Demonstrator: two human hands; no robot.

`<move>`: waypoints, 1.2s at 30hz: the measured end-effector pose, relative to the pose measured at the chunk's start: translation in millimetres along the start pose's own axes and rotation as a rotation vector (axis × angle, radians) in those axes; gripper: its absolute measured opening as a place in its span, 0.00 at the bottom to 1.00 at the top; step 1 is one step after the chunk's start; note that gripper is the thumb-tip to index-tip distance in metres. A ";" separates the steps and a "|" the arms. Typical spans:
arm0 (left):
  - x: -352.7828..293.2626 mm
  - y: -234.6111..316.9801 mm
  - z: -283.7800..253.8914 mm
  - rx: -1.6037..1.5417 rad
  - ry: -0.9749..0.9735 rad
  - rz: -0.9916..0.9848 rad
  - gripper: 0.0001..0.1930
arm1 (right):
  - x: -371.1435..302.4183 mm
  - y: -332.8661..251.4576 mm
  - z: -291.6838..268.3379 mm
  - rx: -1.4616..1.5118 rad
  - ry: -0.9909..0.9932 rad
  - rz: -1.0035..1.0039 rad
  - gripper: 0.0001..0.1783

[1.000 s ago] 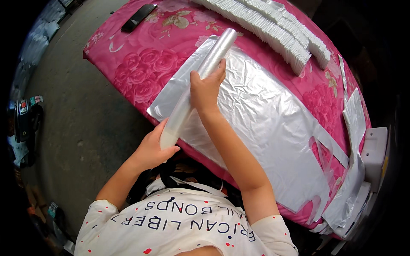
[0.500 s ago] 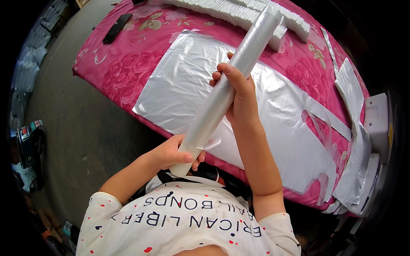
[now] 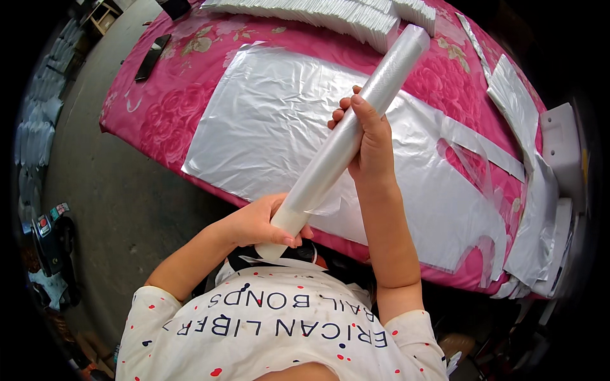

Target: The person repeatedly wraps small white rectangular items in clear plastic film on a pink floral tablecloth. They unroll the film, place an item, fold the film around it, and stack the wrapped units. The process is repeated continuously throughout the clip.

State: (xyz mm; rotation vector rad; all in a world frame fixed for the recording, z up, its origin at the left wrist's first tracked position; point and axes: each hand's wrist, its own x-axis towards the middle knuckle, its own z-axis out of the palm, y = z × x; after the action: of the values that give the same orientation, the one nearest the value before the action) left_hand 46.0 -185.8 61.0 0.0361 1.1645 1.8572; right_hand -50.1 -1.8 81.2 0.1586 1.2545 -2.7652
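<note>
You've got the clear plastic roll (image 3: 337,143) in both hands, slanting over the silvery sheets (image 3: 260,120): L hand (image 3: 267,219) clamped round its lower end near your shirt (image 3: 279,298), R hand (image 3: 372,143) wrapped round it farther up. Roll hides a strip of the sheets; its top end, in view, sits right by the white stacks (image 3: 318,18) at the far side. Black slab (image 3: 152,57) upper L on the pink tablecloth (image 3: 168,117), crumpled silvery film (image 3: 537,209) & white moulded part (image 3: 563,152) at R edge.
</note>
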 end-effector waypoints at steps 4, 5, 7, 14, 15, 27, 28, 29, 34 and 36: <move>4.3 -3.5 1.6 0.020 -0.015 0.002 0.35 | -1.0 1.9 -0.4 -0.023 0.025 0.023 0.31; 4.6 -0.4 3.4 0.037 -0.010 -0.011 0.35 | -1.5 4.3 -2.8 -0.026 0.046 0.025 0.31; 7.4 2.3 3.3 0.045 0.000 -0.030 0.34 | -1.8 7.3 -8.3 -0.031 0.085 0.013 0.32; 12.3 -7.6 -2.7 -0.083 -0.040 -0.010 0.36 | -7.5 7.9 -9.8 -0.026 0.080 -0.007 0.31; 13.3 -8.0 -2.1 -0.086 -0.046 0.000 0.36 | -7.1 7.6 -9.9 -0.021 0.075 -0.017 0.31; 26.2 -0.1 11.4 0.825 0.425 0.302 0.28 | -21.4 29.5 -18.7 -0.107 0.149 -0.013 0.32; 22.5 6.3 13.3 0.700 0.416 0.182 0.25 | -20.1 25.8 -20.6 -0.104 0.134 0.006 0.32; 18.1 7.2 6.5 0.607 0.344 0.076 0.24 | -16.9 18.7 -24.3 -0.074 0.148 -0.018 0.31; -13.0 -5.1 -19.2 0.301 0.155 -0.292 0.19 | 24.1 -35.1 -88.9 -0.156 0.305 -0.106 0.22; -26.3 -18.9 -26.0 0.182 0.112 -0.313 0.17 | 25.7 -47.2 -112.6 -0.393 0.341 -0.115 0.16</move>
State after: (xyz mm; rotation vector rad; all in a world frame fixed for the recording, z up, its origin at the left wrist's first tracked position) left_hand 62.3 -219.8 43.7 -0.1429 1.3317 1.4913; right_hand -75.9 112.7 39.0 0.5568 1.9158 -2.5860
